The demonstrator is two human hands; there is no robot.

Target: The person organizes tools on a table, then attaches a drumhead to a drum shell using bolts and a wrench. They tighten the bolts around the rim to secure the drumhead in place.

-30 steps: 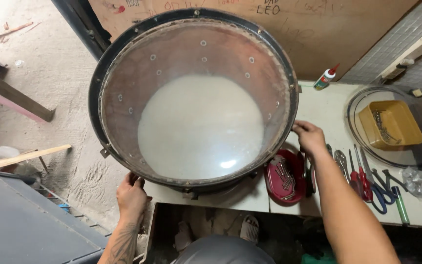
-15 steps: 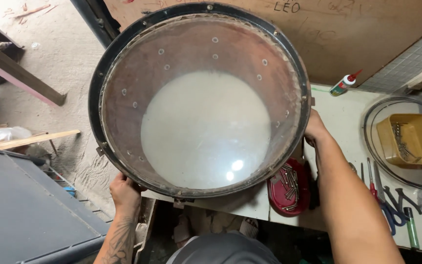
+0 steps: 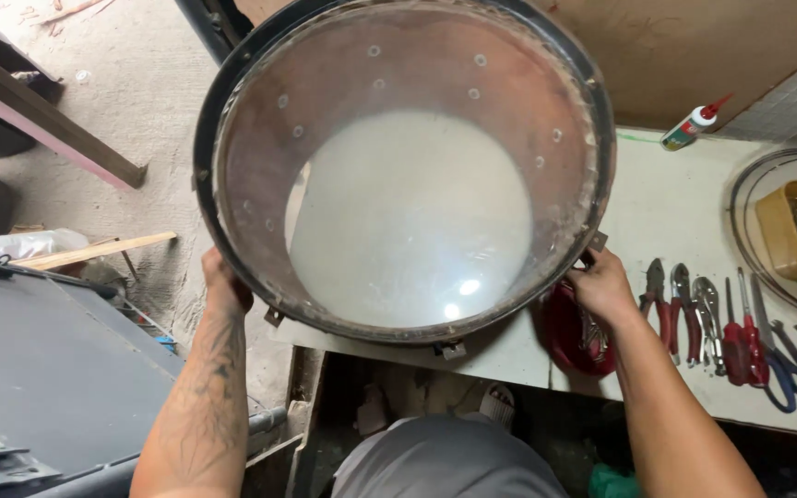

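Workshop: pliers [image 3: 657,293] and screwdrivers [image 3: 747,339] laid out on desk [image 3: 675,207], glue bottle [image 3: 694,123], dusty concrete floor [image 3: 94,111], wood scraps [image 3: 94,249].

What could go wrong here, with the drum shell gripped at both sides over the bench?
1. The drum shell is held only at its rim by the left hand and right hand; a slip could drop it.
2. It overhangs the bench edge, so a fall may reach the floor.
3. The pliers and red container lie just beside the right hand; the shell could knock them.

Pliers [image 3: 657,295], scissors [image 3: 786,364], glue bottle [image 3: 691,125] on table [image 3: 666,203].
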